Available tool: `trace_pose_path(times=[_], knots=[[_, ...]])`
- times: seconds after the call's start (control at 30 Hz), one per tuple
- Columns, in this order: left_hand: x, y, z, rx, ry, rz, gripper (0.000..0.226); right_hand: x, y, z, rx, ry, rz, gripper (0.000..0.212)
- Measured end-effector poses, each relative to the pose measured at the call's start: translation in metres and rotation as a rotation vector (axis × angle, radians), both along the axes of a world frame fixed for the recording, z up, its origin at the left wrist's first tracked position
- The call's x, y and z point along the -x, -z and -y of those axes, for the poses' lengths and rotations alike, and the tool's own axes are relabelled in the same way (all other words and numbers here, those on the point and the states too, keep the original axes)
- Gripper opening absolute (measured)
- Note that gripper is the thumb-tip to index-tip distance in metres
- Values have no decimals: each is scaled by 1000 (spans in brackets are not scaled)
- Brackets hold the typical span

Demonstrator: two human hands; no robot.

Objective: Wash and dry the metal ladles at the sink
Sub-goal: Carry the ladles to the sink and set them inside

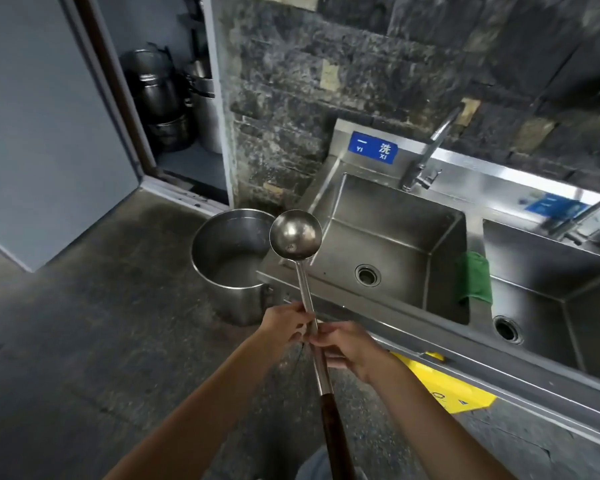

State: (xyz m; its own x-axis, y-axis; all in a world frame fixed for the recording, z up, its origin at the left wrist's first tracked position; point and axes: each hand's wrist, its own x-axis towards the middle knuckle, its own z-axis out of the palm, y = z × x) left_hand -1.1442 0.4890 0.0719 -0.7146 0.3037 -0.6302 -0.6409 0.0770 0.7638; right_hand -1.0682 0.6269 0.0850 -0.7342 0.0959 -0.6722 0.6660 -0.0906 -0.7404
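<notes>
Metal ladle held upright in front of the sink's left corner, bowl up, dark wooden handle pointing down toward the body. Left hand and right hand both clamped on the steel shaft, fingers touching. Large steel pot on the floor just behind the bowl. Green cloth draped over the divider between basins. Faucet above the left basin.

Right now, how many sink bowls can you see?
2. One sink bowl sits under the blue sign, beside the big pot. The other sink bowl is to its right, past the green cloth, and runs off the picture edge, so more may be hidden.
</notes>
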Motion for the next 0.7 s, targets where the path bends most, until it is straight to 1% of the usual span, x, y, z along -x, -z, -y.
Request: trace_pose_path(times=[0.07,0.13,0.23,0.33,0.4,0.53,0.6,0.7], knots=[[21,-1,-20,0,64,-14,19,19,2,-17,17,44,-2,22],[37,-3,-39,-8,80,-20,14,37,5,-33,12,75,6,22],[66,-1,-71,19,124,-28,13,68,11,-59,-19,112,15,23],[104,1,-107,29,168,-18,14,105,19,-93,23,180,25,19],[126,4,-126,26,180,8,13,129,21,-113,57,216,57,17],[174,14,-164,53,253,19,20,185,35,-154,164,281,123,19],[196,17,-177,83,289,16,19,211,42,-173,172,292,169,18],[223,26,-191,140,433,-23,23,246,55,-201,140,300,241,17]])
